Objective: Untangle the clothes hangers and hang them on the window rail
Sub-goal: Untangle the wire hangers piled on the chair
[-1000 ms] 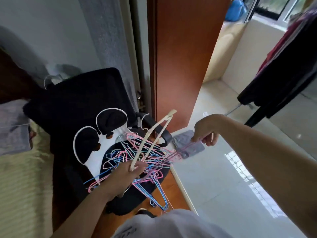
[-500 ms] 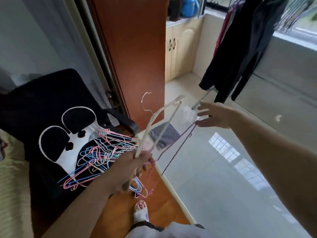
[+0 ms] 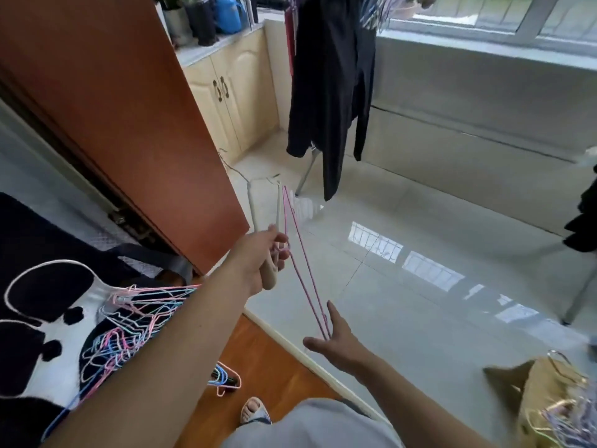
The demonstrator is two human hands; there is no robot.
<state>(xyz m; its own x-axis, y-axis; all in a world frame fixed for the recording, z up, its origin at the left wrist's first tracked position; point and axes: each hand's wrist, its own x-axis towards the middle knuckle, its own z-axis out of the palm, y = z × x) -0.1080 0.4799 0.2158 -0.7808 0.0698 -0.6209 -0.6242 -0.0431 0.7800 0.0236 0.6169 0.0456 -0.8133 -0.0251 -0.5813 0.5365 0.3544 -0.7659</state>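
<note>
Above the floor in the head view, the left hand [image 3: 261,257] grips a cream hanger [image 3: 270,221] and a pink hanger [image 3: 298,263] together, while the right hand [image 3: 336,337], fingers straight, touches the pink one's lower end. Best, I judge, to hold the cream one firm and slide the pink one clear without bending it. Both point away from the person toward the window [image 3: 504,17], long axes nearly parallel. More hangers [image 3: 129,321] lie tangled on the left.

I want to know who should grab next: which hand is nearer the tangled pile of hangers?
Left. The left hand is just right of the tangled pile; the right hand is farther right, over the tiles.
</note>
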